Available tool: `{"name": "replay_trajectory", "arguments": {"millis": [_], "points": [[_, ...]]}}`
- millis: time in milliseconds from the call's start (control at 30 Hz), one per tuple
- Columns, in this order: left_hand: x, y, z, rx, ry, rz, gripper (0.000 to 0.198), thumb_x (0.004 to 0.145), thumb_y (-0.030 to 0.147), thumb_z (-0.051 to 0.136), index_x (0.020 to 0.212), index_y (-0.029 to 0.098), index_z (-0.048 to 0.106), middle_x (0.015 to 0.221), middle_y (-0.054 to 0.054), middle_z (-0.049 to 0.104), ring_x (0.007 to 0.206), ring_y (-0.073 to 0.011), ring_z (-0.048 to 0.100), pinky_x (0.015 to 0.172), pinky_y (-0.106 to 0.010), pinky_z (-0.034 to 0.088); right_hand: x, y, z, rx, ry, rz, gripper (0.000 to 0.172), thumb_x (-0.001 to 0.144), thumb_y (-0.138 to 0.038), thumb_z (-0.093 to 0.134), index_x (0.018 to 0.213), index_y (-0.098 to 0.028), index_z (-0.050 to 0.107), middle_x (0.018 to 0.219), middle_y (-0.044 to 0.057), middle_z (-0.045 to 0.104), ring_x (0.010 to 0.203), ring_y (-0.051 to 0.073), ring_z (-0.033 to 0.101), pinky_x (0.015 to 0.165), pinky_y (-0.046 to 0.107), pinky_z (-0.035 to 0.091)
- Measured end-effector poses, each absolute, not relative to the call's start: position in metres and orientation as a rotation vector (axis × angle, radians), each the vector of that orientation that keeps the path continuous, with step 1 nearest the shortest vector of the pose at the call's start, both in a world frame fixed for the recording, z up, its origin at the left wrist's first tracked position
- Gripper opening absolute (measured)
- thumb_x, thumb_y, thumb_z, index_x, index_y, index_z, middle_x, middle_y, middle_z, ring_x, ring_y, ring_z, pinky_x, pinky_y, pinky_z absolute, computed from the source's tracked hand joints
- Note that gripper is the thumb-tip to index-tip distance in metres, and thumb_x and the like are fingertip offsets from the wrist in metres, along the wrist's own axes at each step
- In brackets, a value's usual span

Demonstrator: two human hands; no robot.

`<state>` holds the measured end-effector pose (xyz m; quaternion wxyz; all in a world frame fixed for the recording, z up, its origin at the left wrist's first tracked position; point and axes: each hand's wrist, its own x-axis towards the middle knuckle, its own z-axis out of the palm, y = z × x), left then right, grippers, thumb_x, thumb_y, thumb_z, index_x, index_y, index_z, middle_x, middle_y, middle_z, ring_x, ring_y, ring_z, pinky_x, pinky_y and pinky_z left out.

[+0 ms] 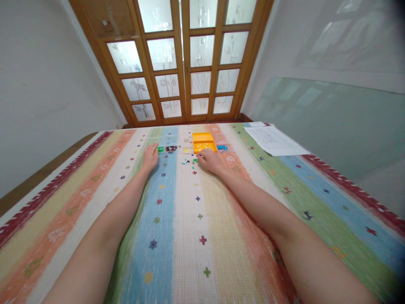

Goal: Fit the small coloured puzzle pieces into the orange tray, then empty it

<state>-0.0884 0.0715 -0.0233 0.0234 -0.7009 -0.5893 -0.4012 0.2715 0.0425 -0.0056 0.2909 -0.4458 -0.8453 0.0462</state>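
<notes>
Both my arms reach far across a striped, multicoloured cloth. My left hand rests on the cloth with its fingers curled, right beside a small heap of green pieces and a dark red heap. My right hand lies with its fingers pinched together among several tiny scattered pieces, just in front of an orange tray that holds small pale pieces. What the fingers pinch is too small to make out. A blue heap lies to the right of the tray.
A white printed sheet of paper lies at the far right of the cloth. Wooden doors with frosted glass panes stand behind the table. A glass pane leans against the right wall.
</notes>
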Motion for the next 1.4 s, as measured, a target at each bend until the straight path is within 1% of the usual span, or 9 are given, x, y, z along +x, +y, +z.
{"name": "replay_trajectory", "arguments": {"millis": [167,300,400,500,600,733,900,1233,1400], "points": [[-0.090,0.073,-0.027,-2.165,-1.847,-1.263,0.045,0.106,0.036,0.036,0.133,0.017,0.066,0.140,-0.014,0.067,0.137,-0.0277,0.057,0.123,-0.055,0.041,0.271,0.042,-0.006,-1.172,-2.243,0.109,0.027,0.104,-0.025,0.052,0.095,-0.019,0.077,0.101,0.009,0.074,0.099,0.023,0.060,0.089,0.034,0.042],[-0.074,0.066,-0.022,-2.246,-1.759,-1.202,0.043,0.104,0.032,0.041,0.134,0.017,0.067,0.140,-0.014,0.067,0.135,-0.0279,0.057,0.122,-0.053,0.041,0.271,0.040,-0.004,-1.183,-2.248,0.124,0.027,0.104,-0.025,0.052,0.095,-0.020,0.077,0.101,0.009,0.074,0.100,0.024,0.061,0.090,0.035,0.043],[-0.050,0.052,-0.011,-2.483,-1.567,-1.083,0.040,0.103,0.032,0.046,0.134,0.020,0.069,0.136,-0.011,0.070,0.131,-0.0273,0.059,0.119,-0.053,0.044,0.271,0.039,-0.003,-1.195,-2.239,0.123,0.026,0.104,-0.025,0.053,0.097,-0.020,0.077,0.104,0.009,0.075,0.102,0.024,0.061,0.091,0.035,0.043],[-0.020,0.031,0.003,-2.813,-1.251,-0.869,0.036,0.105,0.032,0.048,0.127,0.021,0.074,0.126,-0.010,0.074,0.125,-0.0270,0.061,0.116,-0.053,0.046,0.271,0.040,-0.003,-1.223,-2.223,0.107,0.024,0.103,-0.025,0.054,0.099,-0.020,0.077,0.106,0.010,0.075,0.103,0.024,0.062,0.091,0.035,0.044],[0.005,0.012,0.014,-3.003,-0.994,-0.698,0.036,0.105,0.031,0.048,0.127,0.024,0.076,0.129,-0.008,0.074,0.128,-0.0264,0.059,0.116,-0.051,0.045,0.271,0.040,-0.003,-1.235,-2.214,0.099,0.025,0.103,-0.024,0.053,0.101,-0.020,0.078,0.106,0.010,0.076,0.104,0.024,0.062,0.092,0.036,0.044],[0.020,-0.002,0.021,-3.116,-0.848,-0.574,0.036,0.105,0.031,0.048,0.127,0.025,0.076,0.130,-0.007,0.074,0.133,-0.0268,0.055,0.119,-0.051,0.043,0.271,0.041,-0.003,-1.233,-2.228,0.110,0.025,0.104,-0.025,0.053,0.101,-0.020,0.078,0.106,0.010,0.076,0.103,0.024,0.062,0.091,0.035,0.044],[0.023,-0.005,0.020,-3.142,-0.827,-0.491,0.039,0.105,0.029,0.047,0.132,0.024,0.074,0.133,-0.007,0.073,0.138,-0.0276,0.051,0.121,-0.052,0.041,0.271,0.040,-0.003,-1.230,-2.234,0.100,0.025,0.104,-0.025,0.053,0.100,-0.020,0.078,0.105,0.010,0.076,0.103,0.023,0.062,0.091,0.034,0.044],[0.026,-0.008,0.020,-3.123,-0.823,-0.479,0.041,0.104,0.029,0.049,0.139,0.026,0.069,0.140,-0.008,0.069,0.138,-0.0274,0.053,0.121,-0.052,0.041,0.272,0.042,-0.005,-1.227,-2.236,0.108,0.025,0.105,-0.026,0.054,0.097,-0.021,0.077,0.103,0.009,0.075,0.102,0.024,0.061,0.091,0.034,0.043],[0.026,-0.007,0.017,-3.099,-0.834,-0.461,0.041,0.106,0.030,0.045,0.139,0.022,0.069,0.140,-0.009,0.069,0.137,-0.0270,0.053,0.122,-0.050,0.040,0.272,0.042,-0.006,-1.230,-2.238,0.109,0.025,0.105,-0.025,0.054,0.099,-0.020,0.078,0.105,0.010,0.075,0.103,0.024,0.061,0.092,0.034,0.043]]}}
